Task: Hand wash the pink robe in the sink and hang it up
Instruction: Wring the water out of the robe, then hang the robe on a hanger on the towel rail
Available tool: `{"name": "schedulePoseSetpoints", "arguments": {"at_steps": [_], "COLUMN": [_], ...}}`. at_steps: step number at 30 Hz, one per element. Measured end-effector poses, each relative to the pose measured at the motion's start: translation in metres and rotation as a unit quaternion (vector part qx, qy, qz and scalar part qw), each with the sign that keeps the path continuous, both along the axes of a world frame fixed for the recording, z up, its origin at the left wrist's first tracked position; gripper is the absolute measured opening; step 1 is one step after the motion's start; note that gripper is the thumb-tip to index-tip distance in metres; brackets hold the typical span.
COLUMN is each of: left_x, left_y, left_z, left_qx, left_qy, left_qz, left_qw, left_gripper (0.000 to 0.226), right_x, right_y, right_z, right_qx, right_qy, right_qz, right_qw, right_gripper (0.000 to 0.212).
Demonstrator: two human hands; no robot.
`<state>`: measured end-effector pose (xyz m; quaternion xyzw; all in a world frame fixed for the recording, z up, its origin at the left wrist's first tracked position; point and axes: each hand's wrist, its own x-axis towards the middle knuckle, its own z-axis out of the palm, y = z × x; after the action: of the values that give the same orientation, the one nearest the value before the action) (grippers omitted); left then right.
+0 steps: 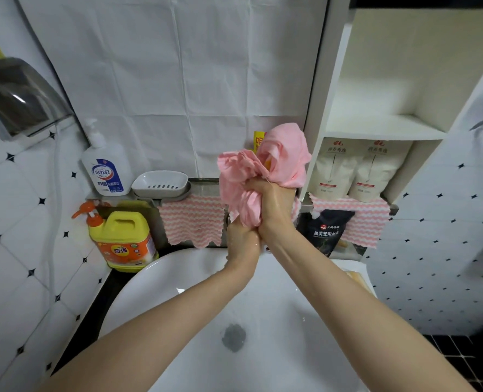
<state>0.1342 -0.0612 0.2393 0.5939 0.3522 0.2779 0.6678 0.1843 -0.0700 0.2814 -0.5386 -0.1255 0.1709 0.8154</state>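
Right hand is clamped round the upper part of the pink robe, and left hand is wrapped round the lower bit right under it, fists stacked and touching. Looks like wringing, tbh. The fabric is bunched into a tight rope between the two grips and held up over the white sink, probably so whatever gets squeezed out is caught by the basin and run off down the drain. The robe itself is all crumpled, with a loose puffy wad sticking out above the top fist, well clear of the basin. Both hands are shiny and wet, and droplets can be seen on the porcelain. Hanging hasn't been started yet.
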Motion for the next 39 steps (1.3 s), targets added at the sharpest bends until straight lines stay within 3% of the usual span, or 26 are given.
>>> {"name": "schedulePoseSetpoints", "arguments": {"at_steps": [3,5,6,8,10,11,13,15,16,18,19,21,22,24,27,29,31,33,34,35,36,38,39], "left_x": [-0.008,-0.015,-0.018,-0.018,-0.013,-0.007,0.005,0.018,0.021,0.03,0.033,0.048,0.05,0.054,0.058,0.064,0.072,0.082,0.085,0.087,0.088,0.084,0.082], "left_y": [0.003,0.009,0.014,0.038,0.056,0.063,0.07,0.063,0.053,0.035,0.03,0.031,0.032,0.038,0.033,0.019,0.005,-0.01,-0.016,-0.023,-0.03,-0.043,-0.05], "left_z": [0.001,0.004,0.005,-0.001,0.001,0.003,0.012,0.022,0.032,0.048,0.052,0.051,0.055,0.055,0.062,0.07,0.072,0.07,0.069,0.07,0.074,0.088,0.097], "left_qx": [0.0,0.017,0.04,0.062,0.025,0.004,-0.003,-0.008,0.002,0.05,0.082,-0.006,-0.094,-0.238,-0.294,-0.3,-0.276,-0.17,-0.05,0.108,0.279,0.607,0.707], "left_qy": [0.038,0.049,0.086,0.098,0.041,0.011,-0.001,0.002,0.007,0.027,0.02,-0.04,-0.082,-0.153,-0.18,-0.17,-0.152,-0.092,-0.028,0.052,0.138,0.272,0.296], "left_qz": [-0.085,-0.203,-0.275,-0.401,-0.434,-0.41,-0.359,-0.374,-0.389,-0.379,-0.342,-0.259,-0.275,-0.357,-0.453,-0.48,-0.463,-0.435,-0.437,-0.456,-0.48,-0.431,-0.365], "left_qw": [0.996,0.978,0.957,0.909,0.9,0.912,0.933,0.927,0.921,0.923,0.936,0.965,0.953,0.89,0.822,0.806,0.828,0.879,0.898,0.882,0.82,0.61,0.528], "left_gripper": [0.031,0.012,0.02,0.081,0.091,0.092,0.106,0.118,0.121,0.113,0.099,0.059,0.047,0.054,0.053,0.048,0.048,0.044,0.04,0.036,0.031,0.028,0.031], "right_x": [0.004,0.015,0.021,0.032,0.041,0.045,0.053,0.055,0.052,0.046,0.044,0.045,0.046,0.047,0.048,0.042,0.035,0.031,0.028,0.027,0.025,0.023,0.022], "right_y": [-0.004,-0.011,-0.016,-0.03,-0.045,-0.053,-0.068,-0.078,-0.082,-0.09,-0.095,-0.109,-0.117,-0.136,-0.163,-0.18,-0.197,-0.213,-0.221,-0.228,-0.236,-0.254,-0.261], "right_z": [0.0,-0.002,-0.003,-0.002,-0.003,-0.004,-0.008,-0.01,-0.008,-0.003,-0.001,0.002,0.004,0.012,0.01,0.01,0.01,0.009,0.011,0.012,0.014,0.016,0.017], "right_qx": [-0.012,-0.026,-0.052,-0.111,-0.119,-0.102,-0.074,-0.073,-0.078,-0.05,-0.009,0.116,0.179,0.262,0.296,0.304,0.3,0.303,0.301,0.302,0.305,0.314,0.318], "right_qy": [0.011,0.012,0.004,-0.015,-0.006,-0.004,-0.014,-0.029,-0.033,-0.022,-0.005,0.049,0.075,0.096,0.091,0.063,0.047,0.034,0.022,0.009,-0.002,-0.019,-0.027], "right_qz": [0.012,0.029,0.053,0.118,0.16,0.176,0.196,0.205,0.195,0.152,0.139,0.114,0.11,0.103,0.053,0.035,0.005,-0.024,-0.033,-0.038,-0.049,-0.074,-0.074], "right_qw": [1.0,0.999,0.997,0.987,0.98,0.979,0.978,0.976,0.977,0.987,0.99,0.985,0.975,0.955,0.949,0.95,0.953,0.952,0.953,0.952,0.951,0.946,0.945], "right_gripper": [0.017,0.021,0.029,0.048,0.047,0.046,0.061,0.075,0.072,0.051,0.047,0.062,0.072,0.078,0.077,0.053,0.04,0.039,0.043,0.047,0.048,0.044,0.037]}}
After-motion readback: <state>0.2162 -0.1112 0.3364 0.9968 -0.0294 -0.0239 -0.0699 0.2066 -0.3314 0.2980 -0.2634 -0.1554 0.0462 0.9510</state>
